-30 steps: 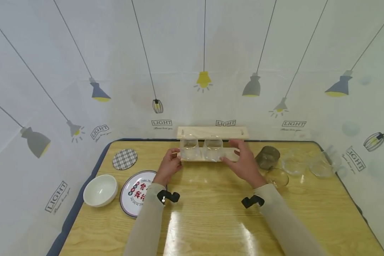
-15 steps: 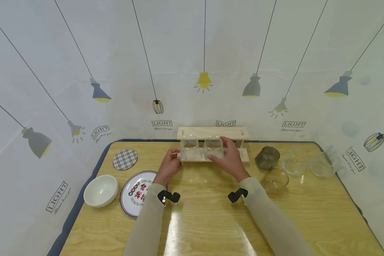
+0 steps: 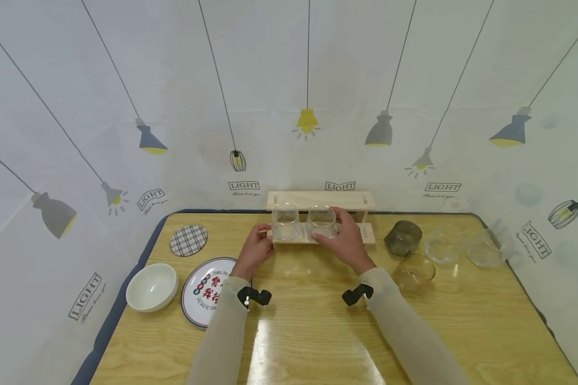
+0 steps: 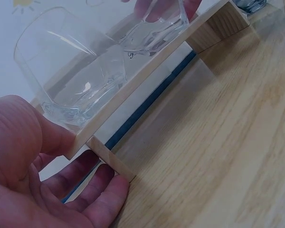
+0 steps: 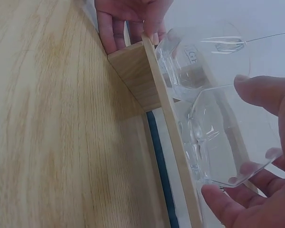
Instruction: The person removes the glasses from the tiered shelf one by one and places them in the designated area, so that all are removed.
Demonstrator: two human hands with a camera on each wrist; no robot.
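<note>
A pale wooden two-step rack (image 3: 367,232) stands at the back of the table. Two clear drinking glasses sit upright side by side on its lower step: a left glass (image 3: 285,223) and a right glass (image 3: 320,219). My left hand (image 3: 255,250) grips the rack's left end, with the thumb on the step board and the fingers curled beneath it, as the left wrist view shows. My right hand (image 3: 345,240) holds the right glass from its right side, thumb in front and fingers behind. In the right wrist view, that glass (image 5: 228,137) rests at the step board.
Right of the rack stand a smoky grey glass (image 3: 402,238), an amber glass (image 3: 416,272) and two clear glasses, one nearer (image 3: 443,244) and one farther right (image 3: 484,247). Leftward lie a checked coaster (image 3: 188,240), a white bowl (image 3: 151,287) and a printed plate (image 3: 204,291). A wall rises behind.
My right hand has moved left from near the rack's right end and now holds the right glass. The left hand has stayed at the rack's left end.
</note>
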